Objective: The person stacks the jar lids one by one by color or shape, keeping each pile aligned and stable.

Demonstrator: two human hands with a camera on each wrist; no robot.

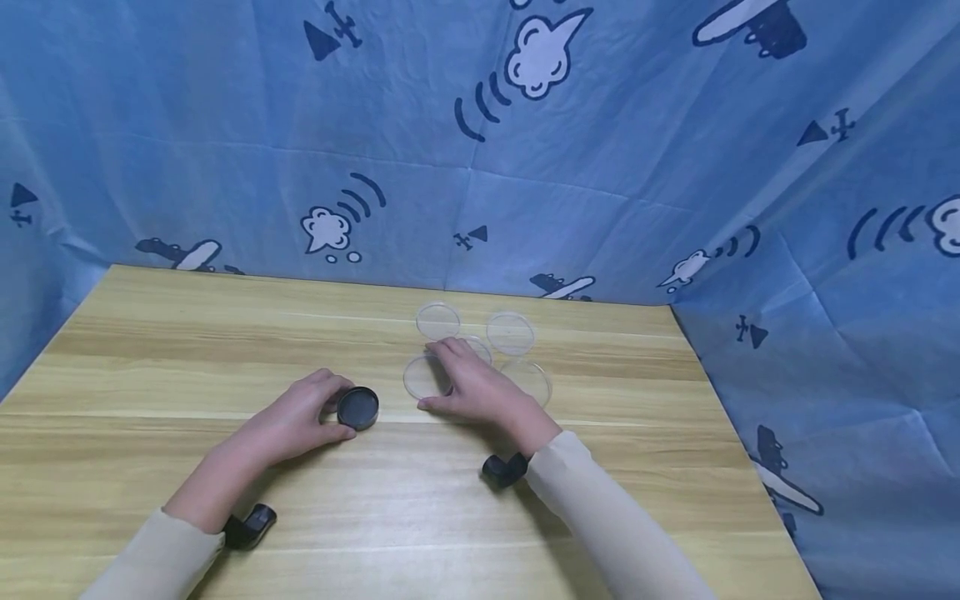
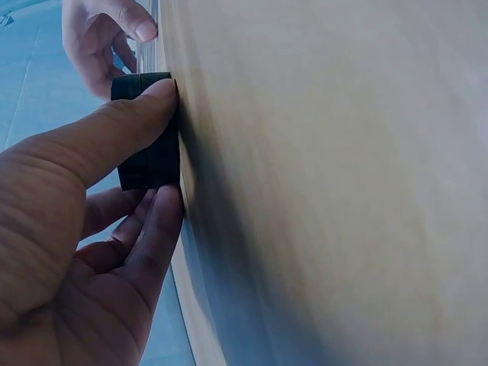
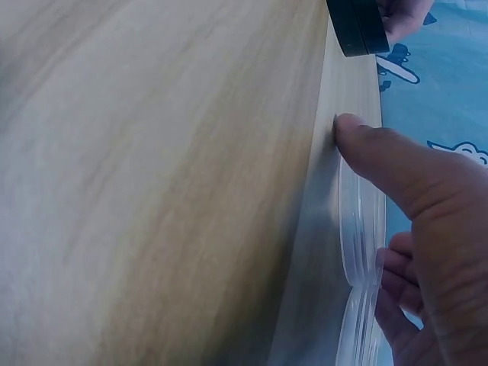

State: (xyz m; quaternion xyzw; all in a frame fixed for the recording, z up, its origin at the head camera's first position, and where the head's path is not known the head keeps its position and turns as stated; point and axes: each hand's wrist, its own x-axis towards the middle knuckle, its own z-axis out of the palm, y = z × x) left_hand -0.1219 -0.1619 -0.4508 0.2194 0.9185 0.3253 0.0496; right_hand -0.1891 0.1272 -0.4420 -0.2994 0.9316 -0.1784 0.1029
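A small round black case (image 1: pixel 358 409) with a recessed top stands on the wooden table. My left hand (image 1: pixel 296 417) holds it, thumb on the near side and fingers on the far side. A seam shows along the side of the black case (image 2: pixel 149 152) in the left wrist view. To its right, my right hand (image 1: pixel 480 387) spans a clear round dish (image 1: pixel 417 379), thumb at the near rim and fingers at the far rim. The right wrist view shows this clear dish (image 3: pixel 353 229) edge-on, low on the table; the palm hides part of it.
Several more clear round dishes lie around the right hand: one behind it (image 1: pixel 438 321), one at the back right (image 1: pixel 510 333), another right of the hand (image 1: pixel 534 379). A blue patterned cloth (image 1: pixel 420 167) hangs along the back and right edges of the table (image 1: pixel 405 517).
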